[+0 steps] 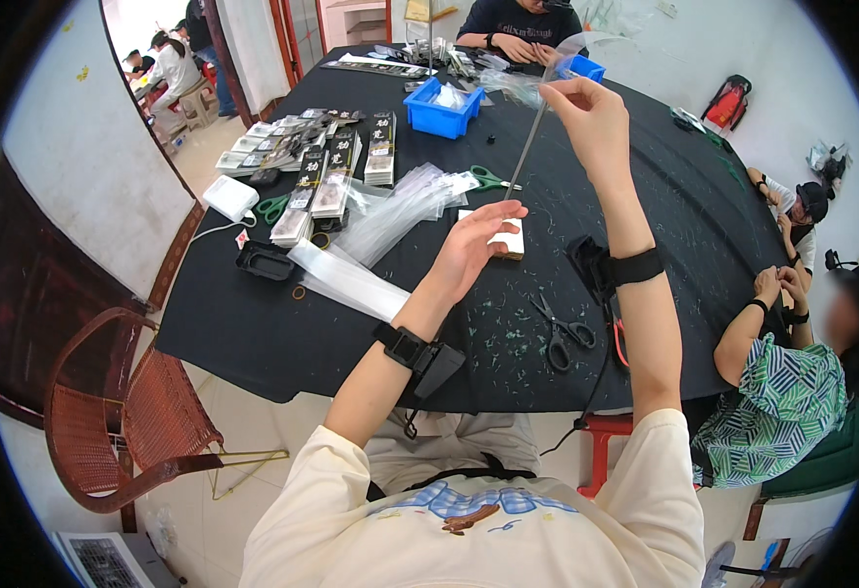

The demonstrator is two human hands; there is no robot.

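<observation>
Raised over the far side of the table, my right hand (586, 113) is closed in a pinch on the upper end of a thin grey strip (529, 147). Clear plastic film (571, 49) shows by those fingertips; whether it joins the strip is hard to tell. The strip slants down to my left hand (473, 245), whose thumb and finger close at its lower end while the other fingers stay loosely extended. Beneath that hand lies a white block (510, 239), partly hidden. Long clear plastic sleeves (400, 214) lie to its left.
Black-handled scissors (559, 338) lie among green scraps, with green scissors (488, 178) farther off. Stacked printed packets (336, 176), a blue bin (441, 113) and a white charger box (230, 198) stand on the black cloth (243, 338). Other people sit across and at right.
</observation>
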